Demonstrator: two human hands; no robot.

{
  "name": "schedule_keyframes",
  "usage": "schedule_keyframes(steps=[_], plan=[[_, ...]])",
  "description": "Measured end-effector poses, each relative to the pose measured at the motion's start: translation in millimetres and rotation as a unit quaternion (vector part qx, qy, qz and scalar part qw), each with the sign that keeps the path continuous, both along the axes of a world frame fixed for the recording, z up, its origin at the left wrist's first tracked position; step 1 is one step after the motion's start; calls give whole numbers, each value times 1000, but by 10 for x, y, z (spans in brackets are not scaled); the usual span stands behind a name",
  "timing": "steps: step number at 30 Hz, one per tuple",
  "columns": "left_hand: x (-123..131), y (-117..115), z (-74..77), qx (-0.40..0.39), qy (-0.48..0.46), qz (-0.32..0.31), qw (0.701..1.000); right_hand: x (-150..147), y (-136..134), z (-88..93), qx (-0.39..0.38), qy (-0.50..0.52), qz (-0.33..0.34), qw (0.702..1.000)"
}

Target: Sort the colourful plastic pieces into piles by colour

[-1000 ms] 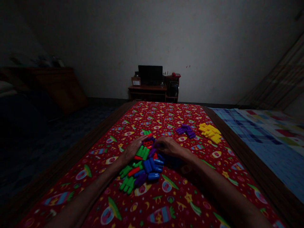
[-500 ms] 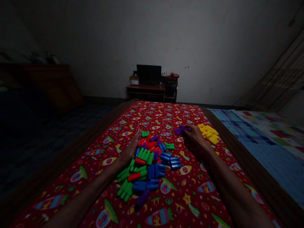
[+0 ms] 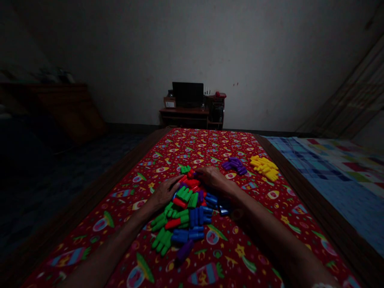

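Note:
A mixed pile of plastic toy pieces with finger-like prongs lies on the red cloth, with green pieces [image 3: 162, 241], blue pieces [image 3: 196, 217] and red pieces [image 3: 173, 223] jumbled together. At its left edge rests my left hand [image 3: 164, 193], thumb and fingers apart around the upper pieces, holding nothing I can see. My right hand [image 3: 213, 179] reaches over the top right of the pile, its fingertips closed on a purple toy piece [image 3: 196, 175]. Apart from the pile, a purple group [image 3: 235, 165] sits beside a yellow group [image 3: 264, 168]. One loose purple piece [image 3: 184, 251] lies at the near edge.
The red patterned cloth [image 3: 240, 224] covers a long table with a dark brown edge. Beyond it stands a desk with a monitor [image 3: 188, 94] against the wall. A bed with a blue plaid sheet [image 3: 303, 160] is on the right, a wooden cabinet [image 3: 70, 112] on the left.
My right hand has let go of purple pieces beside the yellow group and moved left to the pile, onto another purple piece. My left hand has shifted slightly, its fingers bending over the pile.

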State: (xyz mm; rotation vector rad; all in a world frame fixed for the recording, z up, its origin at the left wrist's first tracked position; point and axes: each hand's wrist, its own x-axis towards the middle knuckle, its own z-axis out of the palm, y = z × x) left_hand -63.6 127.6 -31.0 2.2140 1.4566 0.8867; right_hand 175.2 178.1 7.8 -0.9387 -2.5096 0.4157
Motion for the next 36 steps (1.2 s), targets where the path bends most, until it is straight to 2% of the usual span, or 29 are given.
schedule_keyframes(steps=[4,9,13,16,19,22,25,27,29,31,36], plan=[[-4,-3,10,8,4,5,1000,412,51,121,45,59,-117,990],[4,2,9,16,6,-1,1000,960,138,168,69,2,-290,954],[9,5,5,19,8,-5,1000,1190,179,120,49,-41,-332,941],[3,6,-7,19,8,-2,1000,1210,191,138,47,-24,-351,935],[-5,8,-15,18,9,0,1000,1050,160,190,67,57,-326,941],[-10,4,-13,16,7,1,1000,716,53,186,63,88,-224,969],[-11,-4,-11,13,7,1,1000,342,-92,91,29,22,-90,995],[-12,-4,-14,16,8,2,1000,160,-163,8,10,-40,-46,998],[-12,2,-17,21,11,2,1000,68,-195,-53,-6,-76,-44,996],[-12,9,-15,25,13,0,1000,69,-190,-59,-21,-66,-54,996],[-10,11,1,20,12,0,1000,389,-62,179,-14,1,-125,992]])
